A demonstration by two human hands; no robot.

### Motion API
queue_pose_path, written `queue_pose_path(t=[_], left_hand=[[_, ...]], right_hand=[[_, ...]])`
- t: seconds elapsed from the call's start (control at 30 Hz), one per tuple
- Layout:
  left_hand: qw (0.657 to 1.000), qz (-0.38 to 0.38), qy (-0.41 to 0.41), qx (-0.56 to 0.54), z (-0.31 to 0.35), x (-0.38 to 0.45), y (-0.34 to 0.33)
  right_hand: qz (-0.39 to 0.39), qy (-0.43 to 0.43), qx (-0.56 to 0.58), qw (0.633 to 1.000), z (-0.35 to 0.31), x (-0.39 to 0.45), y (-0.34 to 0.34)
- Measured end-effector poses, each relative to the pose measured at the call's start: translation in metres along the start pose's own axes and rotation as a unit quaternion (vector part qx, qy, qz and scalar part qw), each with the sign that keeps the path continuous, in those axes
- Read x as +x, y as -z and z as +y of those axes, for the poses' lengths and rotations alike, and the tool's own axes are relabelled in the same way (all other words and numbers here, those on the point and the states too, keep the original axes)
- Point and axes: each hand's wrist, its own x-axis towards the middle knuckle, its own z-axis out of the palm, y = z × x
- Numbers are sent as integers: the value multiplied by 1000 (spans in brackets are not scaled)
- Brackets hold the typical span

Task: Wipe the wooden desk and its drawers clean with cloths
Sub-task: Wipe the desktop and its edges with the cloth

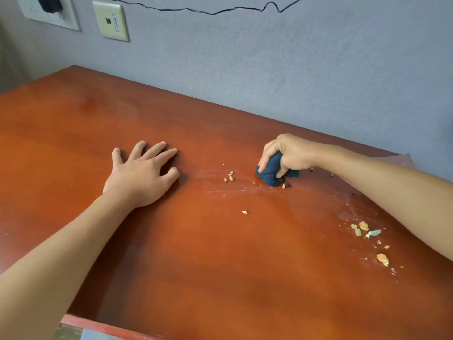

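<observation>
Desk edges first: the far edge runs flush against the grey wall; the near edge shows as a reddish lip at the bottom of view, left of centre. The left back corner sits below the wall plates, and the right end of the desk passes behind my right forearm.

Open room: a broad bare stretch of red-brown top lies between my two forearms and down to the near edge, and another bare stretch runs left of my left hand toward the left back corner.

My left hand lies flat on the desk, palm down, fingers straight and spread, holding nothing.

My right hand grips a dark blue cloth, fingers and thumb curled round it. The cloth is wadded into a tight ball, its lower part pressed on the desk near the far edge, with a small flap sticking out to the right.

Pale crumbs lie between the cloth and my left hand, closer to the cloth. A few dark and tan bits sit just beside the cloth's lower edge. A lone crumb lies nearer me. A larger scatter of tan flakes lies below my right forearm.

Whitish streaks cross the surface left of and below the cloth. The top is glossy.

A black cord hangs along the wall, and a beige wall plate sits above the left back corner.
</observation>
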Motion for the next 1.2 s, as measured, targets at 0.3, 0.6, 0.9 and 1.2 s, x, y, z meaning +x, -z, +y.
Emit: queue_pose_path(t=[0.3, 0.6, 0.9, 1.2], left_hand=[[1000, 2, 6, 1, 3, -2, 2], [1000, 1, 3, -9, 4, -2, 4], [1000, 1, 4, -20, 0, -6, 2], [1000, 6, 5, -1, 4, -5, -1]], right_hand=[[110, 9, -27, 993, -36, 97, 6], [126, 110, -54, 984, -100, 130, -24], [48, 124, 28, 991, -58, 40, -33], [72, -9, 33, 997, 13, 10, -3]])
